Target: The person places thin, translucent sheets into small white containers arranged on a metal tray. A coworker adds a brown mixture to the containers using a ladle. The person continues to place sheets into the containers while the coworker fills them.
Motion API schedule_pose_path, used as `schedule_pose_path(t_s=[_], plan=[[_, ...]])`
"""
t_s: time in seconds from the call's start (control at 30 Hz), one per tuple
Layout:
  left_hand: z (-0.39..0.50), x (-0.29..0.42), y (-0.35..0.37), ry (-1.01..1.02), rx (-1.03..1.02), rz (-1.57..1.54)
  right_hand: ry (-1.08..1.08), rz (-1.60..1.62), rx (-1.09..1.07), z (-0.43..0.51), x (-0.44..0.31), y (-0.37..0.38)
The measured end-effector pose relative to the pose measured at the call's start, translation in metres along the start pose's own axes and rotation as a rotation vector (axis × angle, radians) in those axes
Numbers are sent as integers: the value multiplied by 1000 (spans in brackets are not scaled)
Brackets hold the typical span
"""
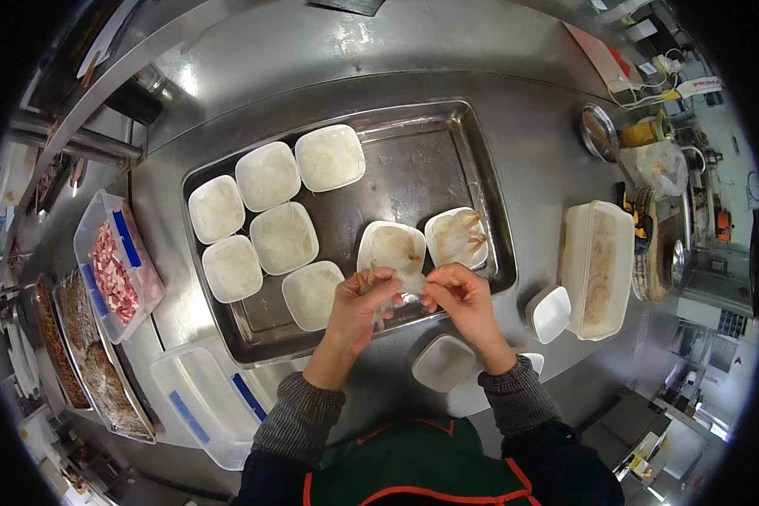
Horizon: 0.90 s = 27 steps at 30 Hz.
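Note:
My left hand (353, 311) grips peeled raw shrimp, tails showing between the fingers. A pale, translucent shrimp (410, 282) stretches from it to the fingertips of my right hand (465, 297), which pinch its other end. Both hands are above the near edge of a large metal tray (411, 171). Just beyond them, a white square bowl (392, 246) holds shrimp on what look like thin clear noodles. To its right, a second bowl (456, 237) carries a heap of shrimp with tails up. Several bowls of similar noodles (283, 237) occupy the tray's left side.
Stacked white bowls (551, 314) and a single bowl (443, 364) are right of and below the tray. Far right is a plastic tub (598, 272) with pale contents. On the left are a container of diced pink meat (114, 269), a clear lid (212, 405) and film-covered trays (101, 360).

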State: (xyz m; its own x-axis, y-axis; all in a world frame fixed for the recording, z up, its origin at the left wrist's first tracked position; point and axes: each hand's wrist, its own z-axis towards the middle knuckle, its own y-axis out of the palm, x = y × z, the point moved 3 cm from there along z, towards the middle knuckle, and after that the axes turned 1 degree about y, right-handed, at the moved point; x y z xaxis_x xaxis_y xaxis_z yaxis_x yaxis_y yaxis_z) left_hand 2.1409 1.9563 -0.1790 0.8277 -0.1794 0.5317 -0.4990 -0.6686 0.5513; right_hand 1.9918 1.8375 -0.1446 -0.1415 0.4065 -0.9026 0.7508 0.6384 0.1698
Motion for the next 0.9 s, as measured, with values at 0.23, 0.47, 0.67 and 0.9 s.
schedule_pose_path(t_s=[0.23,0.47,0.67,0.9], plan=[[42,17,-3,407,362,670,-636,-881,248,46,16,17],[37,22,2,429,423,802,-738,-1029,227,51,14,19],[13,34,8,-24,-179,-74,-387,-489,99,46,-4,5],[-8,26,12,-202,-346,113,-106,-254,-399,43,-22,7]])
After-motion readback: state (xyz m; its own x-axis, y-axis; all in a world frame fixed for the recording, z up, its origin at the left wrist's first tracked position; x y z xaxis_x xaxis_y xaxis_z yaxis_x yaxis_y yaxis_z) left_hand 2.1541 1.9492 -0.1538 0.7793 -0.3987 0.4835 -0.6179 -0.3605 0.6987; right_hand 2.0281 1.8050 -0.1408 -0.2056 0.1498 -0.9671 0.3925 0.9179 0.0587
